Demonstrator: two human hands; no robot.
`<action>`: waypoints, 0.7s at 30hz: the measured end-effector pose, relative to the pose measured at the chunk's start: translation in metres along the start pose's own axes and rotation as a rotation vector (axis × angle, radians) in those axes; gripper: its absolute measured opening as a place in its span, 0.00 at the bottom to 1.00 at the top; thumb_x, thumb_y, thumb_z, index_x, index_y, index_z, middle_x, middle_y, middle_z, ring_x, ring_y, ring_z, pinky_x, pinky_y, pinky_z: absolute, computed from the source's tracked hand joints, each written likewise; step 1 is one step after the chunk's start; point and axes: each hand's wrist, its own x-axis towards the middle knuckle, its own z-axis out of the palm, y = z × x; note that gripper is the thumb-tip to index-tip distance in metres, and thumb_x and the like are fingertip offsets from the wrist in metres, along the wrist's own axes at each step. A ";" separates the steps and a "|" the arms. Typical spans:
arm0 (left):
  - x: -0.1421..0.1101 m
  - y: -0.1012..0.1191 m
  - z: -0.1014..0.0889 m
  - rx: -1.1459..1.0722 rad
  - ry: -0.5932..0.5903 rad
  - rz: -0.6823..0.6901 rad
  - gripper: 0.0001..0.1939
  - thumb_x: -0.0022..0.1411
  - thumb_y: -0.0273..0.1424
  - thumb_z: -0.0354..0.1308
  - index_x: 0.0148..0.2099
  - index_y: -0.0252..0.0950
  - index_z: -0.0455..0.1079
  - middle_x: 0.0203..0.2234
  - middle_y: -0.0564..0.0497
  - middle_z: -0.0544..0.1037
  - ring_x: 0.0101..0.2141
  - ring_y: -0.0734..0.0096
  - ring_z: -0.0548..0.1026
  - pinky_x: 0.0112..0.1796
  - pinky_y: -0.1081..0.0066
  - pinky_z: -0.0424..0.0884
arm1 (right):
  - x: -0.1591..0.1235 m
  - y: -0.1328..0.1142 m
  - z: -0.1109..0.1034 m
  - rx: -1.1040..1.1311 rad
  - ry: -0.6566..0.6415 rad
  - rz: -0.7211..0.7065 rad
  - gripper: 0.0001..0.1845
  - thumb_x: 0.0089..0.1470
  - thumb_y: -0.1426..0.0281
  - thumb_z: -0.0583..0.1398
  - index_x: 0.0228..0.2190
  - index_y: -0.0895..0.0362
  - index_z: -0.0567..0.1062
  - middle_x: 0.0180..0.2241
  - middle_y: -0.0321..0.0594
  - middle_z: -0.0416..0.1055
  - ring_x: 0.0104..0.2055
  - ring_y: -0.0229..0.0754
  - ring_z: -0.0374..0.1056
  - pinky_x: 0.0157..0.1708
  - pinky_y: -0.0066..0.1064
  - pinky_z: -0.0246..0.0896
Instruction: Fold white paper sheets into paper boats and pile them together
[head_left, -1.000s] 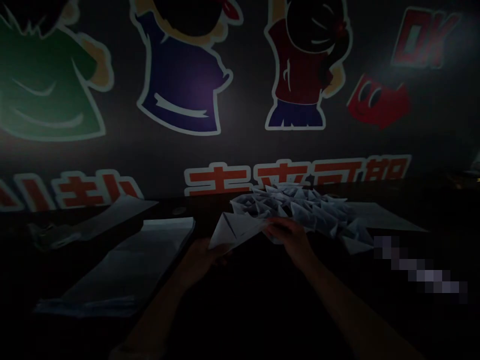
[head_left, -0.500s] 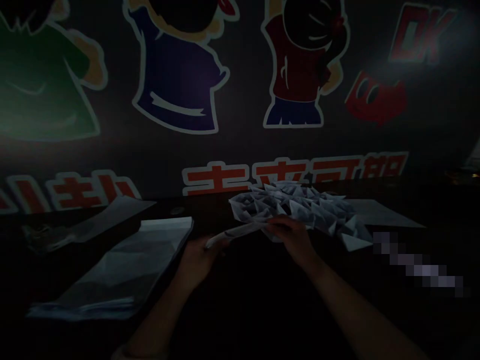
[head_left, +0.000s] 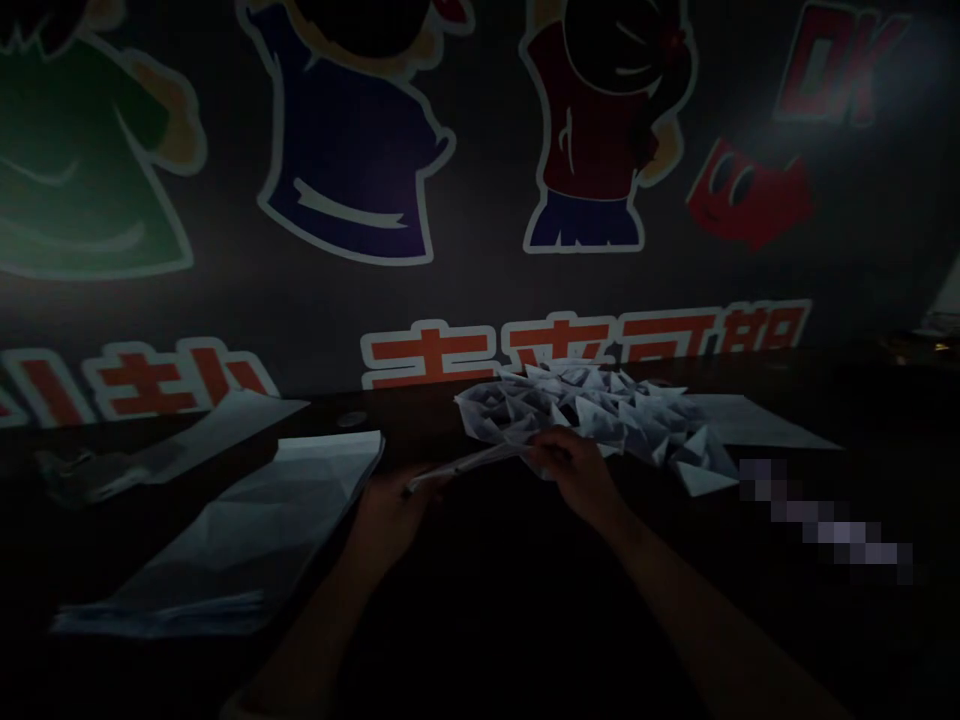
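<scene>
In the dim room, a folded paper piece (head_left: 469,464) lay edge-on between the person's two hands, seen as a thin, narrow strip. The left hand (head_left: 390,520) was curled closed around its left end, and the right hand (head_left: 574,475) pinched its right end with the fingers closed. The right hand sat just against the near edge of a heaped pile of folded paper shapes (head_left: 592,412), which rested on a dark worktop (head_left: 420,412). Left of the hands lay a stack of flat paper sheets (head_left: 247,530), with a loose paper sheet (head_left: 217,432) beyond it. Another flat sheet (head_left: 757,422) lay partly under the pile's right side. A cartoon mural (head_left: 352,140) with red lettering covered the wall behind.
</scene>
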 end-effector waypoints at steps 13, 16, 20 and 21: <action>-0.001 0.000 0.000 -0.179 -0.195 -0.222 0.15 0.52 0.43 0.61 0.27 0.36 0.76 0.20 0.50 0.79 0.20 0.69 0.71 0.23 0.72 0.62 | 0.001 0.003 0.000 0.206 0.004 0.182 0.13 0.45 0.64 0.66 0.36 0.54 0.80 0.28 0.37 0.76 0.31 0.43 0.71 0.34 0.36 0.64; 0.000 0.002 -0.001 -0.325 -0.259 -0.303 0.13 0.50 0.41 0.64 0.31 0.35 0.76 0.22 0.49 0.80 0.18 0.72 0.69 0.21 0.73 0.61 | 0.003 0.008 0.001 0.313 0.030 0.247 0.22 0.42 0.65 0.68 0.42 0.54 0.78 0.22 0.32 0.71 0.26 0.39 0.68 0.30 0.34 0.62; 0.005 0.000 -0.004 -0.633 -0.068 -0.369 0.16 0.44 0.34 0.70 0.37 0.35 0.77 0.27 0.50 0.81 0.23 0.72 0.73 0.27 0.73 0.67 | 0.005 0.014 0.003 0.531 0.106 0.283 0.19 0.37 0.68 0.70 0.37 0.53 0.79 0.19 0.28 0.67 0.24 0.36 0.65 0.29 0.32 0.60; 0.005 -0.001 -0.003 -0.752 0.004 -0.366 0.15 0.42 0.33 0.71 0.35 0.35 0.76 0.27 0.50 0.81 0.25 0.72 0.75 0.31 0.72 0.69 | 0.004 0.014 0.005 0.608 0.137 0.288 0.19 0.36 0.69 0.71 0.35 0.53 0.79 0.20 0.28 0.66 0.25 0.36 0.65 0.30 0.32 0.61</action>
